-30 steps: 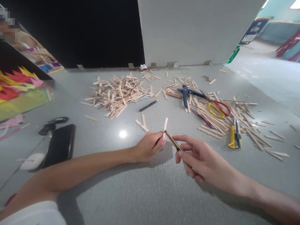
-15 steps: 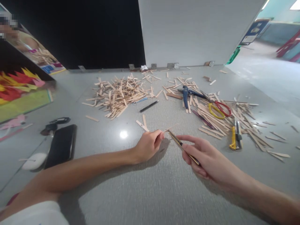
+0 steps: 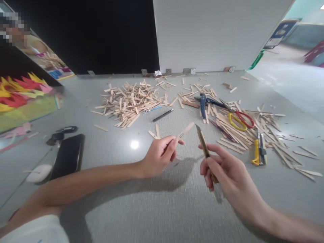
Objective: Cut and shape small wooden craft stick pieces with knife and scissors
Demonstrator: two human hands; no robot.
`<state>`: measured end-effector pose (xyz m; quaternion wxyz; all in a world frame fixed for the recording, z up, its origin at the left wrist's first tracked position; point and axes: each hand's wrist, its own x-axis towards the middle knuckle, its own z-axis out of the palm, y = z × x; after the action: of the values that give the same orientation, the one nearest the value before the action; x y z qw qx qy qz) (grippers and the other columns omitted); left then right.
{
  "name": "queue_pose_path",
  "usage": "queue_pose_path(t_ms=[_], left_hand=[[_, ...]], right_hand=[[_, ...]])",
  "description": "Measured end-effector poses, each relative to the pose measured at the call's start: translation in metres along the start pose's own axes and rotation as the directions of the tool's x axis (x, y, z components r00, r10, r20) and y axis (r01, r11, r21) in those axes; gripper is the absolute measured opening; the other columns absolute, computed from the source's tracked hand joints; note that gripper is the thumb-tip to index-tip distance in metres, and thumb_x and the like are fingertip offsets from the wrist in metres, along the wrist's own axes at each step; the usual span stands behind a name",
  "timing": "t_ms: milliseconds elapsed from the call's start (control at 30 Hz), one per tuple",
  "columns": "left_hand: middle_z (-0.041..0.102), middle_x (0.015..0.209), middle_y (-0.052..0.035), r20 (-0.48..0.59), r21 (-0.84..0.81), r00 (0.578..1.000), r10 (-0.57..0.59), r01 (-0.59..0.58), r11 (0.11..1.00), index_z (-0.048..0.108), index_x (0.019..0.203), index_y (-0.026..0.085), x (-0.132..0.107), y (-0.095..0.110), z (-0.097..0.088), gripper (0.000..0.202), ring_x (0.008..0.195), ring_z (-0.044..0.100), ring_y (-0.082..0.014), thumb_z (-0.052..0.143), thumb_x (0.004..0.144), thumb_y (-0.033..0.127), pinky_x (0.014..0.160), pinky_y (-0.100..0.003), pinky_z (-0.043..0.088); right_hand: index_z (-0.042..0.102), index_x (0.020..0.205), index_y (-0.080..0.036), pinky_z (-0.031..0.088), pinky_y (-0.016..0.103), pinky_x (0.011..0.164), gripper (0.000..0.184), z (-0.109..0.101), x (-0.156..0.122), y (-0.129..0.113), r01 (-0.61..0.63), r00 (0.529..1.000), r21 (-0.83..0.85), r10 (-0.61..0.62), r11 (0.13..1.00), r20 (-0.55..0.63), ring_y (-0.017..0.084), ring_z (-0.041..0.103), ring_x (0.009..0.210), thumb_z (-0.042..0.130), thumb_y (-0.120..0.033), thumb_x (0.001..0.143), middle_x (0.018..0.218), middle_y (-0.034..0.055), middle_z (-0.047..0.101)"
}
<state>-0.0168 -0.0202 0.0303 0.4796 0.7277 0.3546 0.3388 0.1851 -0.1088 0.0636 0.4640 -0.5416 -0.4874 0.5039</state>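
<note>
Phone point(image 3: 68, 156), glossy and dark, lies aside on the grey surface point(image 3: 121, 216); the left hand point(image 3: 162, 155) pinches a flat, pale wooden stick point(image 3: 186, 130) low, apparently leaving its rectangular outline accessible; the right hand point(image 3: 222, 170) grips a slim gold-and-black cutter point(image 3: 203, 143), seemingly for control, blade just beside the stick; scissors point(image 3: 234, 112) rest on loose, thin sticks point(image 3: 236, 135)

Left hand point(image 3: 160, 156) pinches wooden stick point(image 3: 188, 129), small rectangular mark visible; right hand point(image 3: 227, 170) grips cutter knife point(image 3: 203, 142), blade apart from stick.
</note>
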Motion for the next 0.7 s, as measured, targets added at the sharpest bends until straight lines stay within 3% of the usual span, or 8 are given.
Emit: queue_pose_path(t_ms=[200, 433, 567, 700], left_hand=[[0.053, 0.052, 0.0103, -0.038, -0.012, 0.991, 0.132, -0.132, 0.991, 0.061, 0.087, 0.02, -0.011, 0.035, -0.011, 0.035, 0.042, 0.044, -0.008, 0.041, 0.114, 0.03, 0.077, -0.03, 0.06], [0.051, 0.055, 0.0099, -0.019, 0.002, 0.981, 0.195, -0.195, 0.981, 0.068, 0.111, 0.015, -0.019, 0.047, -0.016, 0.028, 0.043, 0.047, -0.0084, 0.042, 0.113, 0.023, 0.051, -0.021, 0.048], [0.051, 0.055, 0.01, -0.002, 0.007, 0.974, 0.225, -0.225, 0.974, 0.067, 0.11, 0.014, -0.02, 0.049, -0.015, 0.025, 0.043, 0.048, -0.0083, 0.042, 0.112, 0.019, 0.055, -0.021, 0.052], [0.051, 0.056, 0.0094, 0.014, 0.01, 0.973, 0.232, -0.232, 0.973, 0.067, 0.11, 0.014, -0.023, 0.05, -0.015, 0.026, 0.043, 0.049, -0.0085, 0.041, 0.112, 0.019, 0.048, -0.02, 0.047]], right_hand=[[0.063, 0.112, -0.023, 0.049, 0.021, 0.043, 0.015, -0.011, 0.0, 0.004, 0.138, 0.99, -0.102, -0.137, 0.985, 0.011, 0.012, 0.057, 0.047, 0.062, -0.035, 0.104, 0.068, -0.0015, 0.068], [0.064, 0.114, -0.023, 0.049, 0.021, 0.042, 0.015, -0.018, -0.003, 0.006, 0.231, 0.973, -0.165, -0.227, 0.959, 0.043, 0.011, 0.056, 0.045, 0.056, -0.034, 0.11, 0.067, -0.001, 0.068], [0.064, 0.117, -0.024, 0.049, 0.021, 0.044, 0.015, -0.017, -0.003, 0.008, 0.264, 0.964, -0.18, -0.259, 0.948, 0.051, 0.012, 0.057, 0.047, 0.053, -0.032, 0.112, 0.069, -0.0011, 0.069], [0.063, 0.116, -0.024, 0.049, 0.022, 0.045, 0.014, -0.018, -0.005, 0.006, 0.278, 0.961, -0.201, -0.271, 0.939, 0.061, 0.012, 0.057, 0.048, 0.052, -0.031, 0.112, 0.069, -0.0012, 0.069]])
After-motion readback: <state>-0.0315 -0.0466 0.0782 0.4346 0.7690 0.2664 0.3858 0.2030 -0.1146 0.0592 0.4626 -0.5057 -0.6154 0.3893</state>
